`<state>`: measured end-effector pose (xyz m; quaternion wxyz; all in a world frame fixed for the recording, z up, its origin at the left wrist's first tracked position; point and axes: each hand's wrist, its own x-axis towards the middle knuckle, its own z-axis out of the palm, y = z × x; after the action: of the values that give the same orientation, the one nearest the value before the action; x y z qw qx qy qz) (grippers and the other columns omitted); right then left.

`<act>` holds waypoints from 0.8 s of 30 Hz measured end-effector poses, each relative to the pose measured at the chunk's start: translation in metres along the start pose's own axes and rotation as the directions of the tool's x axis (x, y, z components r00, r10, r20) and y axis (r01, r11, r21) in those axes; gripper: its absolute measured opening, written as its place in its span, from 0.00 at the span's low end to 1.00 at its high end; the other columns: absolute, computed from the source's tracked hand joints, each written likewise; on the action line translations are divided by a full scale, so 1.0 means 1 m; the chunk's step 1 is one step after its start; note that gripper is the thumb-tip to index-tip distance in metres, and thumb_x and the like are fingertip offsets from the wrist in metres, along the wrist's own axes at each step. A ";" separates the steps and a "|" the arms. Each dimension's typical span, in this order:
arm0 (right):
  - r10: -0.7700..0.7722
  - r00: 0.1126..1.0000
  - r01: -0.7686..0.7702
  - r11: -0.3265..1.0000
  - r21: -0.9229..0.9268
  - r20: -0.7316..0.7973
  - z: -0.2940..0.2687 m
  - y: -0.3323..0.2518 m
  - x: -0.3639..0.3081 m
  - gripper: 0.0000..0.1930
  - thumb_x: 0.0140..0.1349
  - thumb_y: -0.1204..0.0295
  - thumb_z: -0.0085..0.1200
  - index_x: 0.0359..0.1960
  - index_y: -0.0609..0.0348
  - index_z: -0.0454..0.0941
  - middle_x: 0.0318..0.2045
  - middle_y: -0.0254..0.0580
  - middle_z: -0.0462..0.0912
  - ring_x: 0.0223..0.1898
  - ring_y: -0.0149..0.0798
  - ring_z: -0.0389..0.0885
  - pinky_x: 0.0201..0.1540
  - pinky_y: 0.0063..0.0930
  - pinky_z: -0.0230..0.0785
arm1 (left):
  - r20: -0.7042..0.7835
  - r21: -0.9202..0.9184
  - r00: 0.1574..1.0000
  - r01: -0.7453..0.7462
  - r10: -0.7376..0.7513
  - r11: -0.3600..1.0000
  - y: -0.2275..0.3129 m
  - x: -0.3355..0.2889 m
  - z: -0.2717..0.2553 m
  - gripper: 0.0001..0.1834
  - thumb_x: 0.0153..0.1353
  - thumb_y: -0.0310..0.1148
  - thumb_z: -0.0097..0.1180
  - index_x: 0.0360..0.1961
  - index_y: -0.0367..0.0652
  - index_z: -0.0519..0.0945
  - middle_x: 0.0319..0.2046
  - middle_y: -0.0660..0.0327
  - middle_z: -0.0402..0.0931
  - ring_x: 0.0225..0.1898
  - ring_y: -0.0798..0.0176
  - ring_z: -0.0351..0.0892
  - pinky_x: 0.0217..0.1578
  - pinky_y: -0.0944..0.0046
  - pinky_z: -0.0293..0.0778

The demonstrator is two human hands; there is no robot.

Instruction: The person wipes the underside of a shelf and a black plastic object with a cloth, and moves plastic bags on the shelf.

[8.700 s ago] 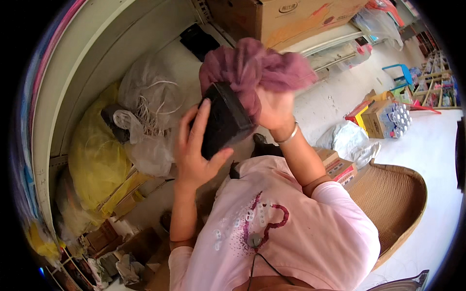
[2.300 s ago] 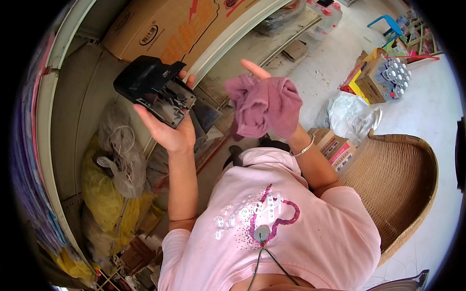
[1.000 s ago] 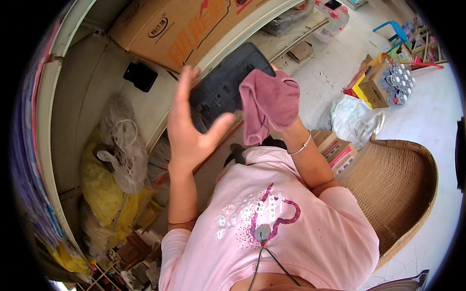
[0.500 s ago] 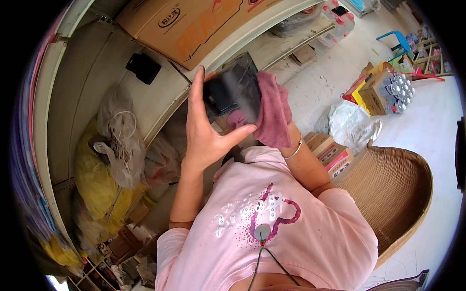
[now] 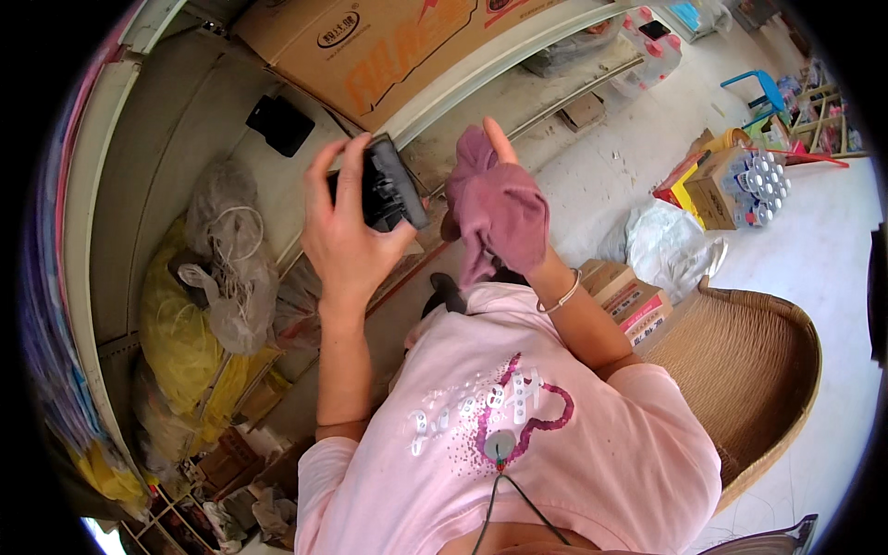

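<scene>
My left hand grips a small black box-shaped object, its fingers over the far side and the thumb at the near side. The object is tilted, with a glossy, uneven face; its exact kind cannot be made out. To the right, my right hand is wrapped in a mauve cloth and holds it. One finger sticks out beyond the cloth, which covers most of the hand. A gap separates the cloth from the black object. Another black box-shaped item lies on the shelf beyond my left hand.
A large cardboard box sits on the shelf ahead. Yellow and clear plastic bags stand at left. On my right are a woven basket, small cartons, a white bag and a pack of bottles.
The black object has moved left with my left hand, whose fingers have closed around it. The cloth in my right hand has come away from it and bunched up.
</scene>
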<state>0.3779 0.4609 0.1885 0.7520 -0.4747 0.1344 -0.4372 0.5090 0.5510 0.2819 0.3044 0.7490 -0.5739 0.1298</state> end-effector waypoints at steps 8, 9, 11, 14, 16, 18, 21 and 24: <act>-0.372 0.869 0.491 0.729 -0.476 0.326 0.015 -0.029 0.018 0.24 0.44 0.68 0.64 0.45 0.55 0.73 0.37 0.43 0.74 0.40 0.45 0.71 0.47 0.33 0.63 | 0.300 0.048 0.927 -0.249 0.224 0.967 0.005 -0.012 -0.009 0.42 0.32 0.37 0.67 0.56 0.43 0.71 0.46 0.61 0.72 0.41 0.55 0.73 0.39 0.60 0.74; -0.319 0.882 0.453 0.775 -0.441 0.347 0.005 -0.028 0.019 0.18 0.47 0.70 0.62 0.41 0.56 0.75 0.39 0.42 0.76 0.40 0.44 0.72 0.46 0.33 0.64 | 0.319 0.050 0.919 -0.258 0.229 0.965 0.004 -0.016 -0.011 0.42 0.31 0.37 0.67 0.56 0.44 0.71 0.46 0.61 0.72 0.41 0.56 0.73 0.38 0.61 0.74; -0.252 0.875 0.435 0.783 -0.444 0.413 -0.004 -0.027 0.016 0.15 0.48 0.72 0.61 0.39 0.57 0.76 0.39 0.42 0.76 0.41 0.44 0.73 0.47 0.32 0.65 | 0.390 0.030 0.895 -0.246 0.215 0.969 -0.001 -0.018 -0.012 0.41 0.33 0.36 0.68 0.56 0.46 0.71 0.47 0.62 0.72 0.41 0.58 0.73 0.38 0.60 0.74; -0.176 0.925 0.350 0.741 -0.573 0.338 -0.035 0.006 0.005 0.17 0.54 0.74 0.57 0.47 0.58 0.74 0.47 0.43 0.75 0.48 0.42 0.73 0.55 0.30 0.64 | 0.429 0.106 0.892 -0.206 0.142 0.973 -0.016 -0.012 -0.027 0.43 0.33 0.36 0.69 0.57 0.47 0.69 0.48 0.62 0.71 0.43 0.57 0.73 0.38 0.59 0.75; -0.206 0.962 0.272 0.639 -0.719 0.181 -0.053 0.038 -0.014 0.20 0.58 0.73 0.55 0.53 0.60 0.71 0.51 0.43 0.73 0.52 0.41 0.72 0.59 0.30 0.63 | 0.447 0.223 0.893 -0.156 0.041 0.962 -0.032 -0.002 -0.044 0.47 0.33 0.33 0.71 0.60 0.48 0.66 0.51 0.62 0.70 0.45 0.54 0.73 0.40 0.57 0.76; -0.078 0.993 0.040 0.926 -0.375 -0.087 -0.100 0.068 -0.034 0.21 0.63 0.71 0.50 0.58 0.60 0.68 0.53 0.41 0.74 0.53 0.39 0.73 0.61 0.29 0.62 | 0.405 0.354 0.914 -0.170 0.013 0.920 -0.055 0.012 -0.056 0.47 0.35 0.30 0.71 0.61 0.49 0.65 0.53 0.61 0.68 0.48 0.54 0.71 0.41 0.56 0.75; -0.070 0.967 -0.104 0.767 -0.633 -0.243 -0.167 0.083 -0.053 0.21 0.66 0.71 0.48 0.60 0.60 0.67 0.54 0.41 0.74 0.52 0.37 0.74 0.59 0.28 0.65 | 0.324 0.526 0.945 -0.216 0.040 0.823 -0.098 0.031 -0.059 0.44 0.37 0.28 0.69 0.61 0.49 0.65 0.54 0.60 0.68 0.49 0.54 0.70 0.43 0.57 0.74; -0.046 0.975 -0.133 0.663 -0.737 -0.217 -0.112 0.031 -0.056 0.22 0.64 0.67 0.52 0.59 0.60 0.67 0.54 0.40 0.73 0.53 0.38 0.73 0.57 0.30 0.65 | 0.342 0.675 0.939 -0.232 -0.018 0.700 -0.154 0.039 -0.053 0.41 0.41 0.25 0.65 0.61 0.50 0.66 0.55 0.60 0.68 0.50 0.55 0.70 0.46 0.59 0.72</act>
<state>0.2929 0.4429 0.0930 0.4820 -0.6872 0.3942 -0.3742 0.6741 0.5770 0.2975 -0.1121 0.7836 -0.5650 0.2328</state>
